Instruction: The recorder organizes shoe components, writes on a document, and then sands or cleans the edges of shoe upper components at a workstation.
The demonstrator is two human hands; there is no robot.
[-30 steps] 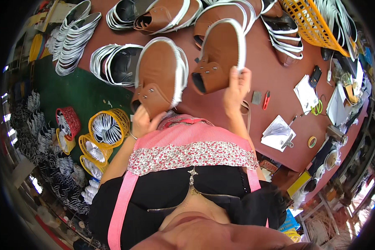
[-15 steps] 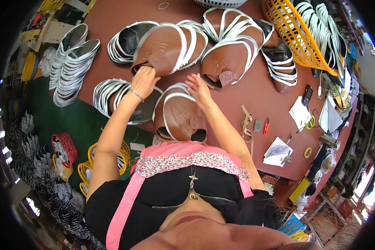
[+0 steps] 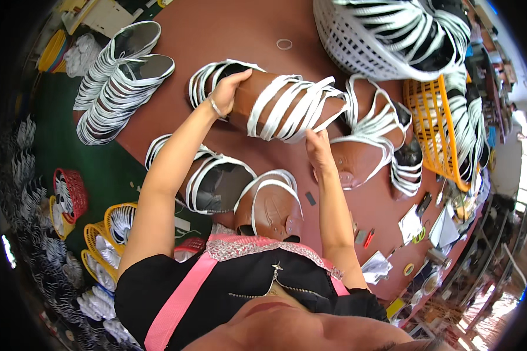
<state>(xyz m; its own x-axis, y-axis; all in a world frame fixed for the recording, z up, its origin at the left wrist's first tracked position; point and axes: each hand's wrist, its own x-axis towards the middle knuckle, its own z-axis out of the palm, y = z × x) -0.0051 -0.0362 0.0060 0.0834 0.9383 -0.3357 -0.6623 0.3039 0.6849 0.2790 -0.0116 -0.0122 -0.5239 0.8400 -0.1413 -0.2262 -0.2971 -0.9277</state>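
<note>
My left hand [image 3: 226,93] is closed around the left end of a stack of brown leather shoe uppers [image 3: 278,108] with white edging. The stack lies slantwise above the dark red table. At its right end my right hand [image 3: 319,149] pinches the white-edged tip, its fingertips partly hidden. Behind my left hand sits a dark-lined bundle of uppers [image 3: 202,79]. Another brown bundle [image 3: 357,162] lies just right of my right hand. Close to my body are a black-lined bundle [image 3: 222,182] and a brown one with eyelets [image 3: 269,207].
A white basket [image 3: 357,50] and a yellow basket [image 3: 451,134], both full of white-edged pieces, stand at the right. Two long stacks of uppers [image 3: 123,88] lie at the left edge. A red cutter [image 3: 369,237], papers [image 3: 377,266] and tape [image 3: 409,269] are at the right front.
The brown stack has been turned and now stretches between both hands. My right hand has come to its right end. The whole view has shifted, bringing the white basket further in.
</note>
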